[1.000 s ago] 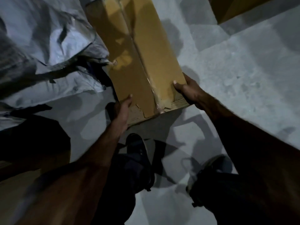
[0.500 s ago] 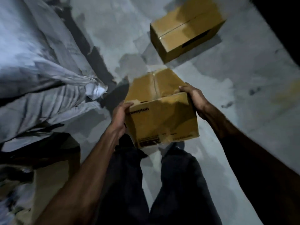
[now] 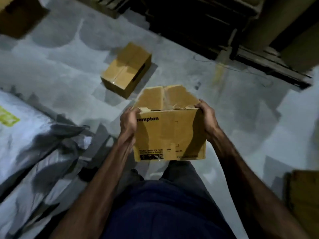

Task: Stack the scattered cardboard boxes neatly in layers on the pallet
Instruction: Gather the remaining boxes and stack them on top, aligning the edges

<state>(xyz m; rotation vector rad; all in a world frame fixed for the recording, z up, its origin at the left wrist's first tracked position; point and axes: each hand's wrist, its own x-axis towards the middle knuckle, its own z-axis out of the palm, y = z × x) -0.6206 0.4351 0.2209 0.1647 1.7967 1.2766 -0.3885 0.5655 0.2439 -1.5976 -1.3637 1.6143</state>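
Head view, held box: a printed cardboard box (image 3: 170,135) is carried off the floor in front of the body, its torn top flaps facing away
Left hand: the left hand (image 3: 128,122) grips the box's left upper edge, fingers curled round the corner
Right hand: the right hand (image 3: 207,118) clasps the right upper edge, fingers wrapped over the top
Boxes left: a second box (image 3: 126,69) lies on the concrete floor (image 3: 69,66) just beyond; another box (image 3: 20,16) sits at the top left corner
Pallet: a dark slatted frame (image 3: 198,23) at the top may be it; I cannot tell
Progress: early, judging by this; no stacked layer is visible, one box in transit, at least two to fetch
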